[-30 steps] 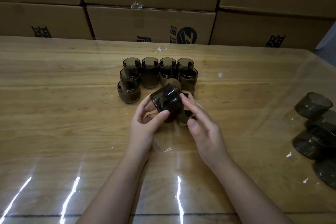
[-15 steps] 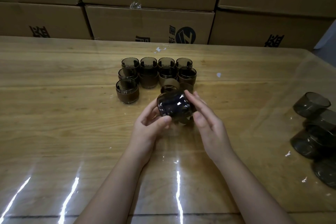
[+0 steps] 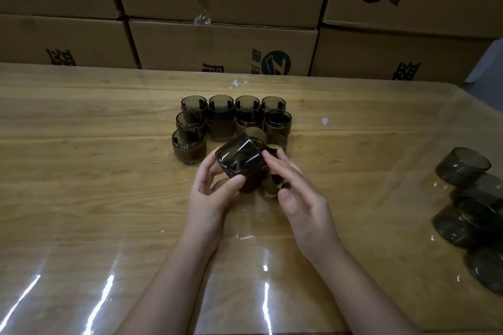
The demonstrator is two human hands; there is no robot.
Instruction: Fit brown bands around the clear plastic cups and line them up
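Across the middle of the scene, a pale wooden table [image 3: 81, 171] under a clear glossy sheet [image 3: 109, 291], white streaks of glare along the near edge. Far side walled off by stacked cardboard boxes [image 3: 223, 46] printed with dark logos and characters. Dim room, no more of it visible.

Left grip [image 3: 209, 198] pinching a smoky clear cup [image 3: 239, 156], thumb on the near side and fingers behind. Cup lifted just off the table and tipped on its side, base turned up and to the left. Right grip [image 3: 302, 198] spread, fingers nearly straight, fingertips touching the cup's right end, thumb free and apart. Band on this cup or not: cannot tell.

Just behind and beneath the hands, several loose brown bands [image 3: 276, 185] standing as short rings, partly hidden by the right fingers. Farther back, a block of banded cups [image 3: 234, 117], upright and touching: four in the far row, four in the next, and one more [image 3: 189, 145] at the near left corner. Small white scrap [image 3: 324, 121] just right of the block. Well apart at the right edge, a cluster of bare cups [image 3: 462, 166], some tilted and leaning on each other
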